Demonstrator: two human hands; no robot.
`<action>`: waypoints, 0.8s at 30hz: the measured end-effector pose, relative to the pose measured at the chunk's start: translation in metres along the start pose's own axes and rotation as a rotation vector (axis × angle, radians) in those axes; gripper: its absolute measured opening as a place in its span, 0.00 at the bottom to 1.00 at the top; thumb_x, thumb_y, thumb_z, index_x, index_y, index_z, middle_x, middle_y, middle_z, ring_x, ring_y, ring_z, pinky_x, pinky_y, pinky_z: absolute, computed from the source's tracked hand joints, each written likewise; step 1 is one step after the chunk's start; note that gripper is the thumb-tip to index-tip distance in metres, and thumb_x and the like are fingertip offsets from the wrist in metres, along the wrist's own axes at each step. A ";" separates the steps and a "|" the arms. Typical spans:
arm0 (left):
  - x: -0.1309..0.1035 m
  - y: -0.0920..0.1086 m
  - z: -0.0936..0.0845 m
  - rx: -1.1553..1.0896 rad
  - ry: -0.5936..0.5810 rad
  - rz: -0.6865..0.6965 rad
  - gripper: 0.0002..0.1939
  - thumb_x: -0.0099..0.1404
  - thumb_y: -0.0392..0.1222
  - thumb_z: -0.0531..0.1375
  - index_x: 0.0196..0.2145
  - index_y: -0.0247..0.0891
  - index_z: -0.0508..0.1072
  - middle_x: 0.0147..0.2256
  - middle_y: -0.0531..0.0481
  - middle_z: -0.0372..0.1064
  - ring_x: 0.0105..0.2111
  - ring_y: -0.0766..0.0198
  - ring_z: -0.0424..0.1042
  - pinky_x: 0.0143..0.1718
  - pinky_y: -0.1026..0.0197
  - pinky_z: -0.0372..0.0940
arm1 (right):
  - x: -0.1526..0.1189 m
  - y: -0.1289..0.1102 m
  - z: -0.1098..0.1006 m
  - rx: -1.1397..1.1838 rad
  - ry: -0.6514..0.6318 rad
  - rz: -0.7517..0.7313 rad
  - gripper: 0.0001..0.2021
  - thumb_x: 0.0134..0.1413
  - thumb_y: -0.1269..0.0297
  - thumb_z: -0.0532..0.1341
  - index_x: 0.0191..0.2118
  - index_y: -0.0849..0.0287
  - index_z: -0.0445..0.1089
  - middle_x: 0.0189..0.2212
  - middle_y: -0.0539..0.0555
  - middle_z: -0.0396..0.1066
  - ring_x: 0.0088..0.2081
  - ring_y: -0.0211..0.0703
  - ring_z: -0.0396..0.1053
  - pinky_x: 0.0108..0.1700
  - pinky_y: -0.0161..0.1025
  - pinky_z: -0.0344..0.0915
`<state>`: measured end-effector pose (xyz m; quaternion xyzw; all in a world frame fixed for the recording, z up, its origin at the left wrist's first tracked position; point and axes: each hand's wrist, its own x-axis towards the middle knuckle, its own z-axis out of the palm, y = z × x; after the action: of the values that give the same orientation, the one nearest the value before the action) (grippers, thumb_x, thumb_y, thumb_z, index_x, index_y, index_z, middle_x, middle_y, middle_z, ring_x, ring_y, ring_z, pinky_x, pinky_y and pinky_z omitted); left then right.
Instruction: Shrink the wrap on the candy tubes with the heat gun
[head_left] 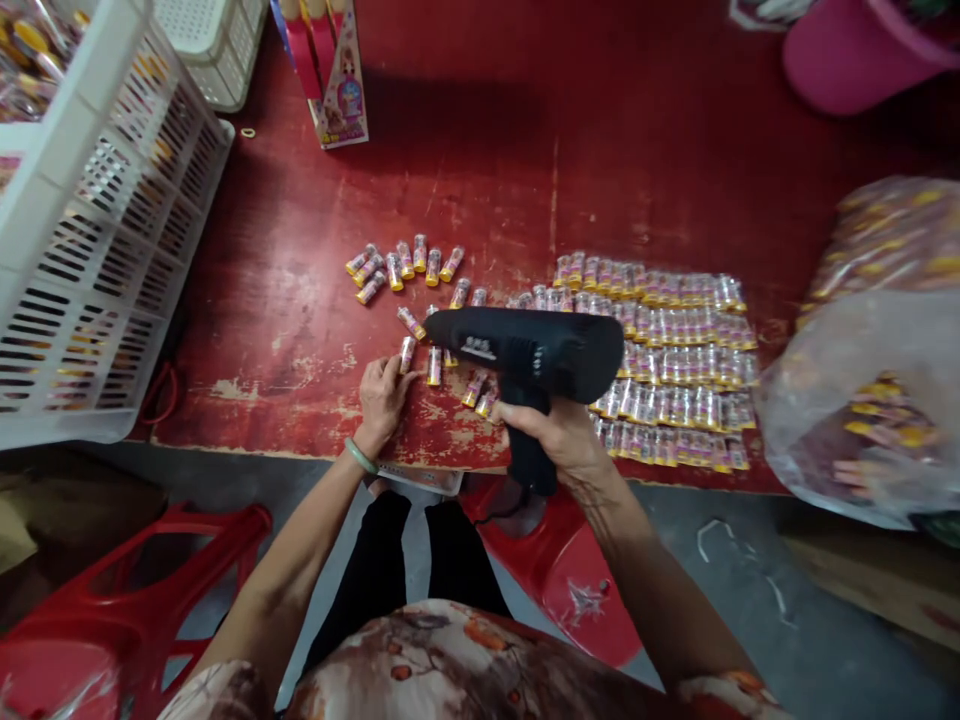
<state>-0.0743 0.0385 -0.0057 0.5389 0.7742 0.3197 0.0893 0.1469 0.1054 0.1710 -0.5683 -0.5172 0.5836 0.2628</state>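
Observation:
My right hand [559,435] grips the handle of a black heat gun [540,350], held over the table with its narrow nozzle pointing left. At the table's front part, my left hand [384,400] has thumb and fingertips closed at the lower end of a small clear-wrapped tube [407,354] with a yellow end. Another tube [411,322] lies tilted just beyond it, by the nozzle, and one more [433,366] stands to its right. The heat gun's body hides some tubes beneath it. Farther off lies a loose group of tubes [405,260].
Long rows of tubes [675,370] cover the table's right part. A white basket [112,230] stands left, a display box [337,100] at the back. On the right are a filled plastic bag [847,400] and a pink bucket [855,50]. Red stools [577,580] stand below.

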 end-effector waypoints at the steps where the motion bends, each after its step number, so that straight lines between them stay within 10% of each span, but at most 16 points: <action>1: 0.000 0.002 -0.002 0.006 0.013 0.005 0.19 0.70 0.56 0.58 0.48 0.38 0.74 0.41 0.40 0.71 0.41 0.53 0.70 0.43 0.53 0.68 | 0.005 0.001 -0.010 0.010 0.073 -0.001 0.18 0.39 0.52 0.74 0.35 0.55 0.74 0.24 0.50 0.72 0.27 0.46 0.71 0.31 0.44 0.72; 6: 0.015 0.029 0.002 0.015 0.022 0.107 0.27 0.71 0.55 0.55 0.59 0.34 0.67 0.56 0.32 0.68 0.59 0.46 0.65 0.60 0.42 0.62 | 0.017 0.004 -0.059 0.059 0.304 0.071 0.20 0.36 0.52 0.74 0.32 0.57 0.71 0.25 0.49 0.71 0.22 0.40 0.67 0.25 0.40 0.70; 15: 0.087 0.113 0.067 0.085 -0.408 0.479 0.29 0.74 0.50 0.48 0.66 0.33 0.60 0.70 0.35 0.49 0.72 0.45 0.41 0.72 0.34 0.34 | -0.010 0.010 -0.076 0.125 0.345 0.111 0.21 0.36 0.53 0.75 0.34 0.59 0.72 0.26 0.50 0.73 0.20 0.38 0.67 0.20 0.35 0.66; 24: 0.098 0.065 0.045 0.119 -0.451 0.530 0.28 0.74 0.47 0.50 0.68 0.37 0.59 0.69 0.39 0.53 0.71 0.50 0.46 0.72 0.36 0.32 | -0.047 0.020 -0.094 0.109 0.295 0.213 0.20 0.41 0.50 0.75 0.33 0.58 0.73 0.21 0.51 0.72 0.18 0.42 0.67 0.17 0.37 0.65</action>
<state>-0.0410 0.1580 0.0177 0.7825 0.5854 0.1592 0.1403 0.2510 0.0854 0.1888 -0.6842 -0.3775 0.5455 0.3030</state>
